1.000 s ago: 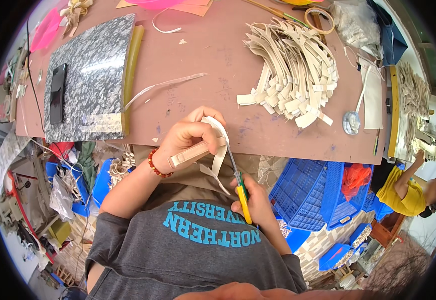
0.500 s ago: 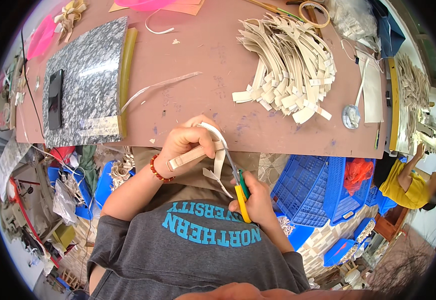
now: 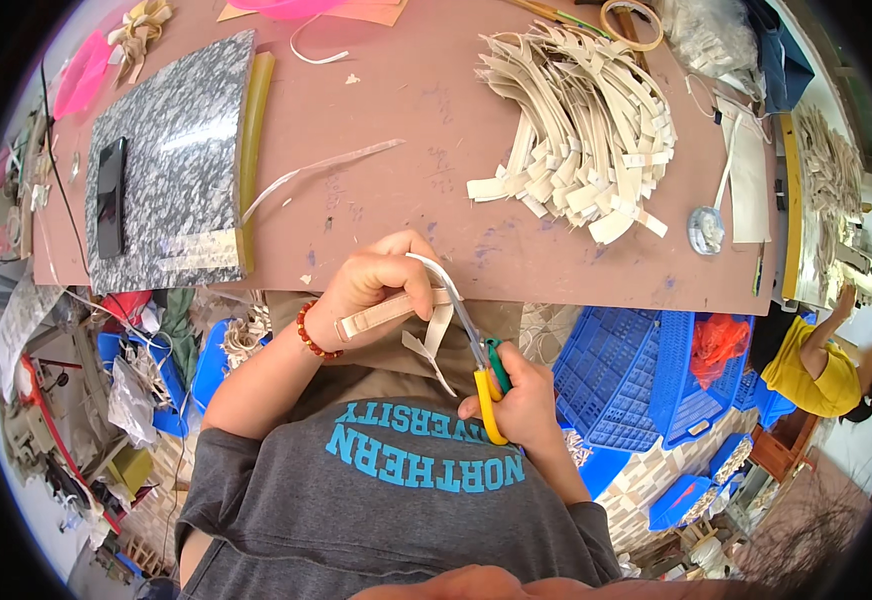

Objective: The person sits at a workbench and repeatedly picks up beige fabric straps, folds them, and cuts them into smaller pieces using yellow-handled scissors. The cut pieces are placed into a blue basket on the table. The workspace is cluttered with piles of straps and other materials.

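Observation:
My left hand (image 3: 374, 284) is closed on a cream strap (image 3: 371, 316) with stitched edges, held above my lap just off the table's near edge. A narrow pale strip (image 3: 440, 330) curls down from my fingers. My right hand (image 3: 524, 403) grips scissors with one yellow and one green handle (image 3: 488, 398). Their blades (image 3: 470, 332) point up and left, alongside the white band that arcs over my left hand. I cannot tell whether the blades touch it.
A big pile of cream straps (image 3: 581, 140) lies on the brown table (image 3: 406, 210). At the left, a speckled stone slab (image 3: 181, 130) bears a black phone (image 3: 112, 198). Blue crates (image 3: 611, 375) stand below the right side. A person in yellow (image 3: 816, 370) is at the far right.
My right hand and the scissors have shifted very slightly to the right and down. The left hand keeps its hold on the strap, almost unmoved.

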The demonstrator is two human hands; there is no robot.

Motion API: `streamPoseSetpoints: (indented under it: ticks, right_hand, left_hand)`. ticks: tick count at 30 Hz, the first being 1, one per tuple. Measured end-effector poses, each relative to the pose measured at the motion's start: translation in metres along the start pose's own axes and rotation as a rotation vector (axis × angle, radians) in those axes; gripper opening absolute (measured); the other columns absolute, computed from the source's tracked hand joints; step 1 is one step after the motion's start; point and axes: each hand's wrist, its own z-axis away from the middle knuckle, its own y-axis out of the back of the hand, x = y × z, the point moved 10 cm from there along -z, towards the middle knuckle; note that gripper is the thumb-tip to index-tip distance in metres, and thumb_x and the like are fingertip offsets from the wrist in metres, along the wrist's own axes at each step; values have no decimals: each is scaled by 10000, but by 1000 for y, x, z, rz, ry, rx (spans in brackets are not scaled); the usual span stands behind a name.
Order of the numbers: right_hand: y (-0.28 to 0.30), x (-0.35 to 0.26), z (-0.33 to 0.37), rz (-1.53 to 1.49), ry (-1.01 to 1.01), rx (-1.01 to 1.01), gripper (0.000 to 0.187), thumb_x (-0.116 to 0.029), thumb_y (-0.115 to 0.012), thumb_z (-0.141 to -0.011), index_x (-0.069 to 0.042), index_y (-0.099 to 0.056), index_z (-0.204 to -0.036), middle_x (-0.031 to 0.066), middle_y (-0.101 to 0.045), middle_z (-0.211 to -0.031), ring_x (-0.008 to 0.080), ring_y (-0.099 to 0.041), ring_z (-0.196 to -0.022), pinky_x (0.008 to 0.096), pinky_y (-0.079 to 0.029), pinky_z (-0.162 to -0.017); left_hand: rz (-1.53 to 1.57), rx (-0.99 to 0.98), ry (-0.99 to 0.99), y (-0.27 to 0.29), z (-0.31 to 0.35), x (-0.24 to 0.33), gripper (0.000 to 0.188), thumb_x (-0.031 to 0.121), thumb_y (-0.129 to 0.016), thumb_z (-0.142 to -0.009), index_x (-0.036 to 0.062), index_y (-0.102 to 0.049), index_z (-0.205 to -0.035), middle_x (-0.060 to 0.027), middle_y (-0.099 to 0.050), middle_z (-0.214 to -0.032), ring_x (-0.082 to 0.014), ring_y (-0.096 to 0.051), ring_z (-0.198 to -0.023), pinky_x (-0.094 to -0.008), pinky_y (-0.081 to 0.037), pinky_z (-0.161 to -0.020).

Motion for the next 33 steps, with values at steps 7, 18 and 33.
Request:
streamPoseSetpoints:
  ticks: [7, 18, 33]
  right_hand:
    - [1, 6, 2, -68, -18, -57, 530, -320, -888, -464, -71, -538, -774, 30, -506, -544, 181, -528, -475, 302, -440, -482]
    - [-37, 35, 9, -729, -285, -317, 386, -262, -794, -659, -14, -554, -830, 31, -532, -666, 111, -499, -571, 260, -401, -521]
    - [-45, -3, -2, -711, -50, -433, 928, -854, -493, -600, -5, -499, -974, -36, -424, -692, 46, -403, -605, 192, -318, -537]
  left_hand:
    - [-55, -100, 73, -3, -1, -2, 164, 40, -707, -752, 78, -620, -619, -62, -561, -865, -147, -583, -762, -234, -478, -675]
    - [279, 214, 243, 2, 2, -19, 361, -22, -611, -833, 63, -378, -1095, -51, -553, -935, -95, -583, -842, -221, -493, -715]
    - [332, 267, 291, 4, -1, -22, 396, -65, -645, -788, 77, -363, -1027, -65, -587, -915, -115, -610, -836, -242, -529, -719]
